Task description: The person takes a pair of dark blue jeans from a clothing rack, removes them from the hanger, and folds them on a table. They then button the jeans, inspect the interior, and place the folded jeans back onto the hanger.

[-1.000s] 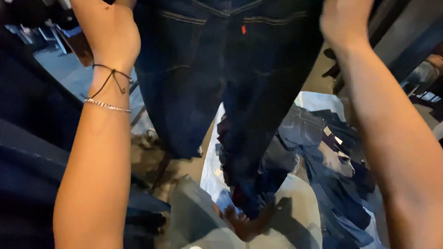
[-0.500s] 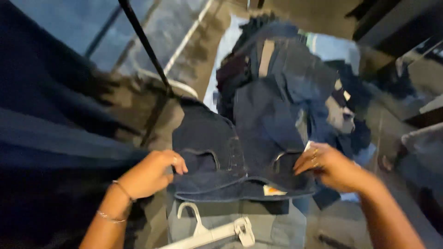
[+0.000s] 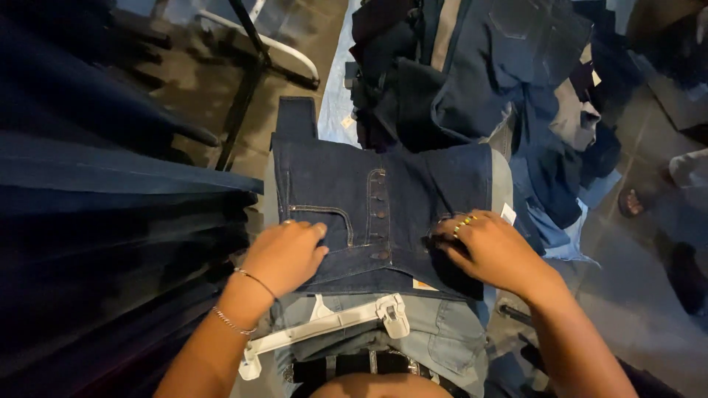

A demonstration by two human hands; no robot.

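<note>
A pair of dark blue jeans (image 3: 383,199) lies across my lap, waistband toward me, its button fly facing up. My left hand (image 3: 284,254) rests on the left front by the pocket, fingers curled, with bracelets on the wrist. My right hand (image 3: 490,247) presses on the right front near the waistband, pinching the denim; it wears a beaded ring. A white plastic clip hanger (image 3: 324,328) lies on my light blue jeans just below the waistband.
A heap of dark denim garments (image 3: 487,81) lies on a pale sheet on the floor ahead. Hanging dark clothes (image 3: 96,221) fill the left side. A black rack leg (image 3: 247,81) crosses the floor. Another person's sandalled foot (image 3: 638,200) shows at the right.
The jeans, held up high a second ago, have come down onto my lap. Both hands dropped with them and now rest on the front near the waistband.
</note>
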